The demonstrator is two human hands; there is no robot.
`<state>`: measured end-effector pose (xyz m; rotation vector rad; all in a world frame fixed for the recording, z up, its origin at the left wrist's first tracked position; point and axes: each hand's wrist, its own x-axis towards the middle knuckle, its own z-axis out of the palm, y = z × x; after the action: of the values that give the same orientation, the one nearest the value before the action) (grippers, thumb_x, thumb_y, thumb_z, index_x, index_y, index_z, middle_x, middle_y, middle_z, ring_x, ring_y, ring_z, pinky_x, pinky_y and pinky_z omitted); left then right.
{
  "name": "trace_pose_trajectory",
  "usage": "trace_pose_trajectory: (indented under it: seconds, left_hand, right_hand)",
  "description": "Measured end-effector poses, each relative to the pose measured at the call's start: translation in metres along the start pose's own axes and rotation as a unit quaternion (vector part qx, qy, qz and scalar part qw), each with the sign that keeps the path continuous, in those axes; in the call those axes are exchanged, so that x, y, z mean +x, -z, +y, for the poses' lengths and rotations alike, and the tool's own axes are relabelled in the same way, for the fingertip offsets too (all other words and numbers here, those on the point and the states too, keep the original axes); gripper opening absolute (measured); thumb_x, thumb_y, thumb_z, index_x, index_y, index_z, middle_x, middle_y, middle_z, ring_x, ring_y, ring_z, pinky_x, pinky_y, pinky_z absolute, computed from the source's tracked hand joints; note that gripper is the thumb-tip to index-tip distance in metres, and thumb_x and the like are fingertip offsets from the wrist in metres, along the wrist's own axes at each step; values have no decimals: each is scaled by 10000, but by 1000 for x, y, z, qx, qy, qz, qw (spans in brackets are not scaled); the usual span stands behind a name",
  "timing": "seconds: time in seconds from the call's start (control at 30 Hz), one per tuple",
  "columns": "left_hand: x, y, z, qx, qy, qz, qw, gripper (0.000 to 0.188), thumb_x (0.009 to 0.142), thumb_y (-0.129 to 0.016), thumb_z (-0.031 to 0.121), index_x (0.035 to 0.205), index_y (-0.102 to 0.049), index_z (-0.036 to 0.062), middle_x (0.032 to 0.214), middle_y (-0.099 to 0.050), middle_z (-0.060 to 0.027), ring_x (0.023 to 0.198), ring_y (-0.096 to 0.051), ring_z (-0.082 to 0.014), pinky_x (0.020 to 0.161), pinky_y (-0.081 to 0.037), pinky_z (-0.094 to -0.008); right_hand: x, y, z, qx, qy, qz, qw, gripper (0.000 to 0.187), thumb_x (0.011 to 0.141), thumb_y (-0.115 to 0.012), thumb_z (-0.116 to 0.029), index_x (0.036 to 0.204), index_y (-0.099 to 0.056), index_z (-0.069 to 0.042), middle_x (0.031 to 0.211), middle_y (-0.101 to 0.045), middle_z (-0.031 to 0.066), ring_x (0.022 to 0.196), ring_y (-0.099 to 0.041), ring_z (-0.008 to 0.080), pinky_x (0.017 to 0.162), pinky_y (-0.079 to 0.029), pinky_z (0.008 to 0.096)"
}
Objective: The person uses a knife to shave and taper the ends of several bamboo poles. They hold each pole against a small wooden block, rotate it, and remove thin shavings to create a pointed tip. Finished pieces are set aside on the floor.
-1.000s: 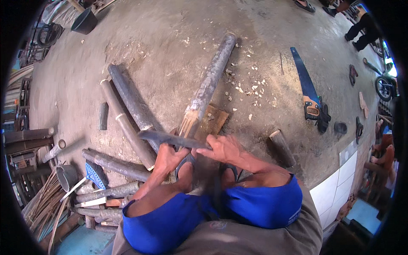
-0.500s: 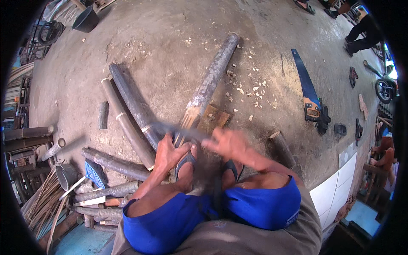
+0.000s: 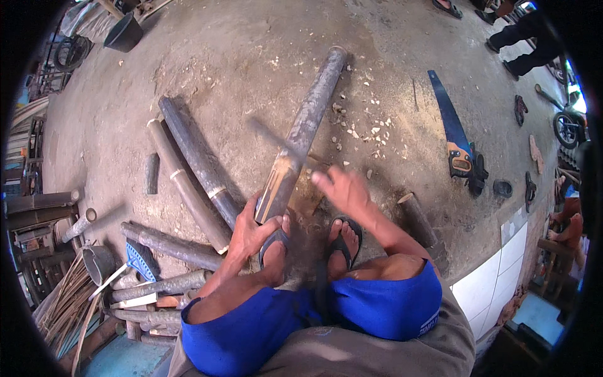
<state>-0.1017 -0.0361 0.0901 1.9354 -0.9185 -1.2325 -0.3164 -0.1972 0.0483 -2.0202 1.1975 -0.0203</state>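
Note:
A long, mottled bamboo pole [image 3: 315, 103] slants away from me across the floor, its near end shaved to pale wood. My left hand [image 3: 248, 229] is wrapped round that near end, beside my left foot. In my right hand [image 3: 344, 191], to the right of the pole, is a long-bladed knife [image 3: 270, 134], smeared by motion. The blade crosses over the pole just beyond the shaved stretch; I cannot tell whether it touches. Under the pole's near part lies a wooden block [image 3: 306, 200], partly hidden.
Bamboo lengths [image 3: 191, 147] lie to the left, with more piled near a blue dustpan-like scoop [image 3: 139, 259]. A handsaw [image 3: 451, 122] rests on the right. Pale chips [image 3: 377, 131] dot the floor. A person's dark-trousered legs [image 3: 527, 47] stand far right; a black bucket [image 3: 124, 32] stands far left.
My right hand has moved slightly up and right, and the blade has swung farther along the pole, exposing the shaved end. My left hand stays put. The far-right person's legs have shifted left.

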Motion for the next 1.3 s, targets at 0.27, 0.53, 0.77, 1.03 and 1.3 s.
trace_pose_trajectory:
  seconds: [0.27, 0.53, 0.77, 1.03, 1.3]
  left_hand:
    - [-6, 1, 18, -91, 62, -35, 993, 750, 810, -737, 283, 1413, -489, -88, 1190, -664, -190, 1057, -642, -232, 932, -518, -370]
    - [-5, -4, 8, -141, 18, -33, 989, 680, 859, -713, 275, 1375, -499, -112, 1070, -693, -134, 890, -661, -173, 782, -544, -322]
    - [-1, -1, -20, -218, 49, -30, 974, 633, 891, -694, 265, 1390, -509, -77, 1153, -682, -140, 1032, -649, -195, 913, -518, -328]
    - [-8, -3, -27, -227, 56, -14, 972, 561, 916, -679, 261, 1367, -557, -49, 1147, -684, -115, 1002, -637, -189, 908, -506, -336]
    - [-16, 2, -22, -240, 68, -66, 966, 555, 950, -616, 355, 1350, -559, -26, 1132, -672, -107, 991, -653, -205, 845, -532, -345]
  right_hand:
    - [19, 2, 18, -7, -50, 54, 997, 697, 987, -491, -655, 934, -662, 19, 800, -690, 299, 808, -697, 497, 715, -545, 586]
    - [15, 3, 16, 6, -33, 61, 998, 712, 986, -501, -652, 874, -668, 31, 752, -683, 290, 770, -703, 488, 695, -549, 585]
    - [3, -20, -2, 13, 46, 5, 999, 686, 925, -527, -734, 901, -661, -62, 674, -673, 231, 711, -708, 462, 657, -556, 568]
    - [6, -10, -8, 36, 33, 51, 998, 712, 954, -499, -712, 954, -673, -21, 768, -693, 269, 744, -709, 472, 657, -564, 568]
    - [16, -9, 22, 7, 1, 43, 999, 726, 946, -493, -722, 971, -677, -20, 776, -688, 290, 790, -692, 507, 707, -559, 581]
